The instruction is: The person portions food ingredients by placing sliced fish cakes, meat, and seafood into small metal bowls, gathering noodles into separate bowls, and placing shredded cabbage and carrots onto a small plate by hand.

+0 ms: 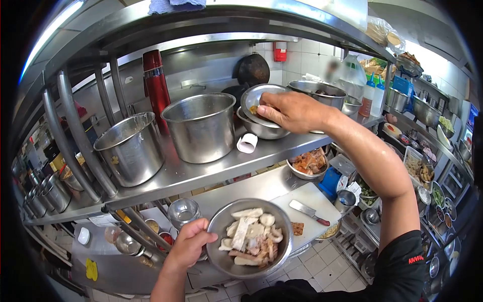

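In the head view my left hand (190, 246) grips the rim of a metal bowl (215, 261), its thumb over the edge. Pale chunks and strips of food (251, 234) lie in the bowl, with browner, meat-like pieces at the lower right. My right hand (297, 111) reaches up to the shelf, fingers bent together inside a small tilted metal bowl (254, 91). Some yellowish-brown bits show by its fingertips; what the fingers pinch is hidden. Beneath the tilted bowl sits another metal bowl (266, 132).
Two tall metal pots (201, 128) and a white roll (247, 143) stand on the steel shelf (186, 173). Below, a knife (308, 211) lies on a white cutting board (287, 199). A bowl of orange-brown meat (309, 163) stands behind the board.
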`<state>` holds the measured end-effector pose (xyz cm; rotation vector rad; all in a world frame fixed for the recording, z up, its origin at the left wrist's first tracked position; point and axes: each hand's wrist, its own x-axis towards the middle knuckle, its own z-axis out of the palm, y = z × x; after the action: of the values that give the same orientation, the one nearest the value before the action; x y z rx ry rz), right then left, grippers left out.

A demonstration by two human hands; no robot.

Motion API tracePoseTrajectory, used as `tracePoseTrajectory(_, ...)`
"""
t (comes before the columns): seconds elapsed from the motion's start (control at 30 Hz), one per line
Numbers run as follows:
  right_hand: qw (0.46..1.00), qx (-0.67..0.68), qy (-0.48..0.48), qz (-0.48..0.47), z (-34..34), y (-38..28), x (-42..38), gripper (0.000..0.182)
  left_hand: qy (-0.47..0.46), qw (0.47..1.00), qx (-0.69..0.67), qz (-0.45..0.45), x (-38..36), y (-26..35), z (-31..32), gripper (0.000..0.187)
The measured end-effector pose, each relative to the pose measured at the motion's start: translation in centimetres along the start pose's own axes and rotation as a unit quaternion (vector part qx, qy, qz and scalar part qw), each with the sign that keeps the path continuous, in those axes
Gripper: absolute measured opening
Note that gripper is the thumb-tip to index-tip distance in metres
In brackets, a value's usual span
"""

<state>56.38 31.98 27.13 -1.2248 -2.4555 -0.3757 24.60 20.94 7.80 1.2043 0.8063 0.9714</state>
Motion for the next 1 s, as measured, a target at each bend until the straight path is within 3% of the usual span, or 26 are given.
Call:
tracePoseTrajectory(0.07, 0.997, 0.065, -0.002, -0.033, 0.1, 0.6, 0.7, 0.045, -0.032, 0.999, 0.002, 0.034, 0.9, 0.4, 1.2, 0.008)
tracePoseTrajectory(0.23, 0.995, 0.083, -0.058, -0.023, -0.5, 1.8, 2.7, 0.053, -0.038, 0.999, -0.002, 0.0, 2.9, 3.6, 6.3, 0.008)
tracePoseTrajectory(0.37, 0.996, 0.093, -0.014, -0.005, -0.3, 4.2, 4.3, 0.061, 0.01, 0.996, 0.069, -0.048, 4.6, 6.5, 10.8, 0.015)
tracePoseTrajectory(0.47, 0.989, 0.143, 0.028, -0.007, -1.5, 5.4, 4.7, 0.062, 0.031, 0.999, 0.028, 0.013, 7.7, 4.6, 11.6, 0.019)
tracePoseTrajectory(0.53, 0.937, 0.345, -0.041, 0.038, -3.2, 4.8, 3.3, 0.056, 0.058, 0.998, 0.021, 0.02, 8.1, 4.8, 13.1, 0.018)
tracePoseTrajectory(0.57, 0.928, 0.366, -0.07, 0.02, -4.2, 4.2, 2.0, 0.05, 0.078, 0.996, 0.004, 0.04, 8.3, 4.8, 13.7, 0.017)
tracePoseTrajectory(0.67, 0.951, 0.273, -0.142, -0.006, -6.1, 1.0, -2.5, 0.05, 0.11, 0.993, -0.007, 0.048, 7.6, 5.5, 14.9, 0.013)
tracePoseTrajectory(0.73, 0.929, 0.306, -0.185, -0.099, -4.6, 1.4, -3.4, 0.048, 0.111, 0.993, -0.012, 0.031, 7.4, 5.6, 15.4, 0.013)
tracePoseTrajectory(0.77, 0.925, 0.314, -0.192, -0.096, -4.4, 1.7, -3.7, 0.048, 0.108, 0.994, 0.008, 0.029, 7.5, 5.1, 14.7, 0.014)
tracePoseTrajectory(0.87, 0.915, 0.315, -0.133, -0.214, -4.0, 3.3, -4.0, 0.038, 0.11, 0.993, 0.035, 0.031, 7.1, 4.4, 14.7, 0.015)
tracePoseTrajectory(1.0, 0.926, 0.342, -0.034, -0.157, -4.9, 3.6, -8.6, 0.027, 0.112, 0.991, 0.069, 0.013, 6.4, 2.5, 15.0, 0.016)
